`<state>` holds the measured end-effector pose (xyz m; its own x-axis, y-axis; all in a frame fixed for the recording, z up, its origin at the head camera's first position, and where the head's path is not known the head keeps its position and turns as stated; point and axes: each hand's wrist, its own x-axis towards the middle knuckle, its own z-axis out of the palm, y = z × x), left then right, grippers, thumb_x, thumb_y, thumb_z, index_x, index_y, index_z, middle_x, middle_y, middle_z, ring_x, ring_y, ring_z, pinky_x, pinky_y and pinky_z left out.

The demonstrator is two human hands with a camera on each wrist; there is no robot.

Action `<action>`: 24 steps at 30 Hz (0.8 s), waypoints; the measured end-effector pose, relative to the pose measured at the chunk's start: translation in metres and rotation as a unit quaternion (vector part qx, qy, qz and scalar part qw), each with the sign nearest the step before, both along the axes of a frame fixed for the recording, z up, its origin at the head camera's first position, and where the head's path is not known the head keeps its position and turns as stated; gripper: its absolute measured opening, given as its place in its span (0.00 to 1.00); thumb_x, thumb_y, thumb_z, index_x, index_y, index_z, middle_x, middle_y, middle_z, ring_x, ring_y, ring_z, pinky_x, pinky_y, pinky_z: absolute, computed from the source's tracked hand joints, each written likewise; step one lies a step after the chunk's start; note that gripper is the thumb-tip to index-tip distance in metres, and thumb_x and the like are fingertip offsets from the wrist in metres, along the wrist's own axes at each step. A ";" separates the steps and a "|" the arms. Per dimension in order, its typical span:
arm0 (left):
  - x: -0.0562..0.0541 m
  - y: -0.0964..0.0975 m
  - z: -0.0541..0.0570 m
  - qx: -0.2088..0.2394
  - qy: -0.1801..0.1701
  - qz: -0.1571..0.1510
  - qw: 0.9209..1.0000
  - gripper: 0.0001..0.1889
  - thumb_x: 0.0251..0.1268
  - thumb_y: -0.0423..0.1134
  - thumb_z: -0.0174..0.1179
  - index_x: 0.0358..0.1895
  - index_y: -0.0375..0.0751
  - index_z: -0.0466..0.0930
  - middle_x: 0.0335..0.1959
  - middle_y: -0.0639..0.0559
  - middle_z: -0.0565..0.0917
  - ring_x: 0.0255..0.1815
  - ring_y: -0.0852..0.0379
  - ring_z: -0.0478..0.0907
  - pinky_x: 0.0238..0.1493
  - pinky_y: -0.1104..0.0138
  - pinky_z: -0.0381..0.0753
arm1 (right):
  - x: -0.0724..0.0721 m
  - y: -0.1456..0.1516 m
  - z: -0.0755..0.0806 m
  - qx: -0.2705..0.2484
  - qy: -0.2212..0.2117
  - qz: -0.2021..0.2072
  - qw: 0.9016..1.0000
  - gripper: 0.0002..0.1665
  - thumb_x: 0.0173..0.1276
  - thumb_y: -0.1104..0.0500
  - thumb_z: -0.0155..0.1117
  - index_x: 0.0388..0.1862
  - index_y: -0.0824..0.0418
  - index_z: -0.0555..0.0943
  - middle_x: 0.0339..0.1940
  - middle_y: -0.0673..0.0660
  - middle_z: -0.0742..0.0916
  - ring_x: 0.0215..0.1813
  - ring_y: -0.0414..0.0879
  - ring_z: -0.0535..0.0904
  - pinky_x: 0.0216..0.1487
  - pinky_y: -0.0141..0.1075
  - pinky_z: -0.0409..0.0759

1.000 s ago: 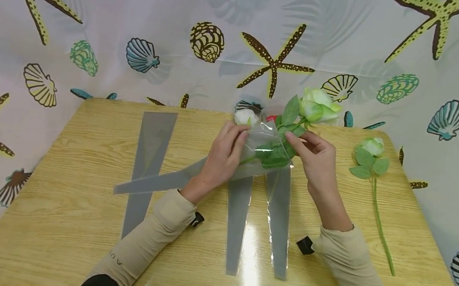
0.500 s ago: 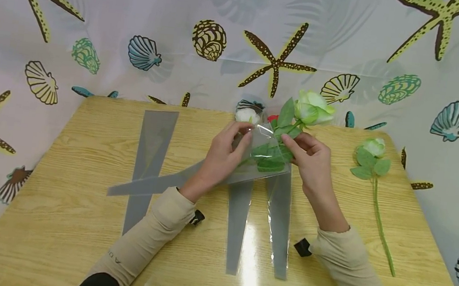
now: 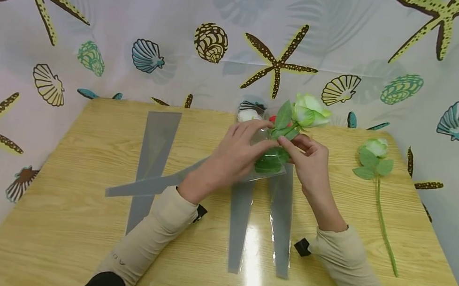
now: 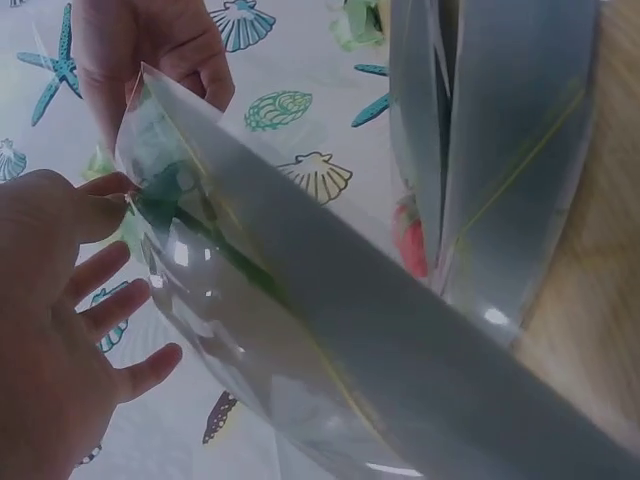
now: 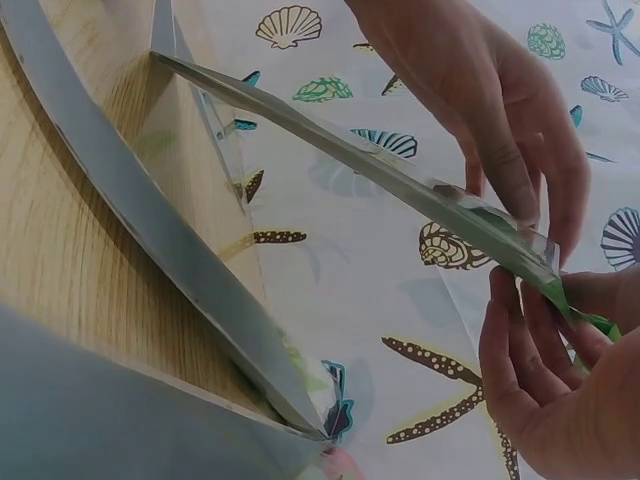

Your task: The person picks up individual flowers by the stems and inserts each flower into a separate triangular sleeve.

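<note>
A pale green artificial rose [image 3: 310, 111] leans up and right, its leafy stem inside a clear and grey flower sleeve [image 3: 143, 187]. My right hand [image 3: 311, 162] pinches the stem and leaves below the bloom, at the sleeve's mouth. My left hand [image 3: 234, 155] reaches across the sleeve and pinches its upper edge, close to the right fingertips. In the left wrist view, the left hand [image 4: 55, 310] has thumb and forefinger together at the sleeve's edge, other fingers spread. The right wrist view shows the right hand [image 5: 560, 375] around the leaves at the sleeve's end.
A second pale rose [image 3: 375, 148] lies on the right of the wooden table [image 3: 76, 220]. Another grey sleeve [image 3: 157, 144] lies at left. Two sleeves [image 3: 238, 229] [image 3: 281, 224] lie in front, with a white bloom [image 3: 249, 115] and a red one [image 3: 273, 119] at the far edge.
My left hand has moved right along the sleeve, up to the right hand's fingertips. The held rose has shifted slightly left and down with the right hand.
</note>
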<state>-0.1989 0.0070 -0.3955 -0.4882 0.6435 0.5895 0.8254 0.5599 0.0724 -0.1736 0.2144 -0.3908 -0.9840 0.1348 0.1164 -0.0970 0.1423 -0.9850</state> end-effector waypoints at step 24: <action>-0.007 -0.002 0.010 -0.020 -0.015 0.004 1.000 0.06 0.84 0.38 0.53 0.52 0.48 0.80 0.76 0.42 0.72 0.78 0.45 0.68 0.72 0.50 0.72 | 0.002 -0.012 -0.005 -0.031 0.006 -0.005 0.999 0.10 0.73 0.55 0.73 0.28 0.50 0.88 0.27 0.39 0.84 0.36 0.38 0.73 0.37 0.31 0.69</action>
<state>-0.2058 0.0047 -0.3858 -0.5110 0.6617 0.5487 0.8183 0.5699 0.0748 -0.1712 0.2023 -0.3956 -0.9810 0.1527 0.1199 -0.1082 0.0828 -0.9907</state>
